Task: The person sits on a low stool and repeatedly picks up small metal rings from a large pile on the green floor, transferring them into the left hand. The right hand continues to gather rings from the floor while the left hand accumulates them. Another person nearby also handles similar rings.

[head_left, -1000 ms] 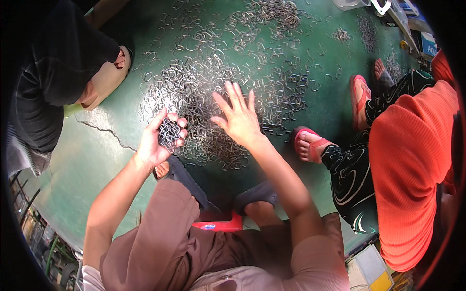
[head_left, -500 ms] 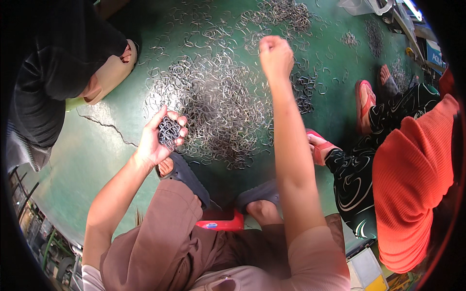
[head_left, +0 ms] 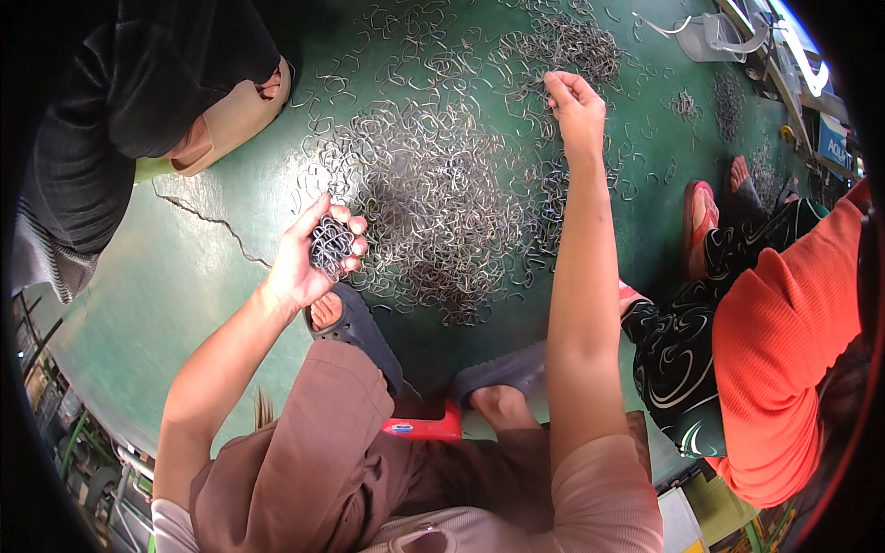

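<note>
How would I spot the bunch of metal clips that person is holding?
Start at the green floor strewn with loose wire clips. At the pile's left edge, the left hand cups a tight bundle of clips, the only ones lifted off the floor.

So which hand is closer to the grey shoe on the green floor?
Left. The left hand, clutching a wire bundle, is just above the grey shoe. The right hand is stretched far off over the wire pile.

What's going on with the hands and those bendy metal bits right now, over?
Left hand cupping a bunch of wire clips. Right hand reached out, pinched over the far clip pile. Two other people sit alongside; none between hands and pile.
</note>
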`<act>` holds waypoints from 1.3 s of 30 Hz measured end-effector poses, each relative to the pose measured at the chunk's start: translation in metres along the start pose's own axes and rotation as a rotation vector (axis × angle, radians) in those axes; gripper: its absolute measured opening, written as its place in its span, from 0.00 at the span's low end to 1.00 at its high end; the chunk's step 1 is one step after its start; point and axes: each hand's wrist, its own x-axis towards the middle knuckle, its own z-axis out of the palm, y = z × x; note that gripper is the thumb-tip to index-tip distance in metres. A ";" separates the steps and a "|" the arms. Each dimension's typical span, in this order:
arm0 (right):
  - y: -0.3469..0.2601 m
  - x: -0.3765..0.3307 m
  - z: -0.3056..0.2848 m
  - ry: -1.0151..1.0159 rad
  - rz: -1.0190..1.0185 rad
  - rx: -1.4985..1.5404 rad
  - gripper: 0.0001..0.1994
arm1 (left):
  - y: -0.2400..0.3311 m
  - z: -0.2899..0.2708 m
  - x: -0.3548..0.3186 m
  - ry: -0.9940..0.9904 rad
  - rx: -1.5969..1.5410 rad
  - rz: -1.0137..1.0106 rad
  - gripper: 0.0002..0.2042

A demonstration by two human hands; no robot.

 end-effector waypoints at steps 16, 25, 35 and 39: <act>0.014 -0.039 -0.043 0.090 0.287 -0.399 0.10 | -0.006 0.012 0.007 -0.069 0.027 -0.001 0.15; -0.075 -0.158 0.047 -0.796 0.255 0.217 0.10 | -0.014 0.016 0.019 -0.023 0.012 -0.008 0.15; 0.000 -0.033 -0.008 0.263 0.043 -0.877 0.26 | -0.012 0.019 0.014 -0.065 0.034 -0.039 0.16; 0.016 -0.012 -0.011 0.116 0.050 -0.765 0.21 | -0.011 0.017 0.011 -0.077 -0.004 -0.042 0.16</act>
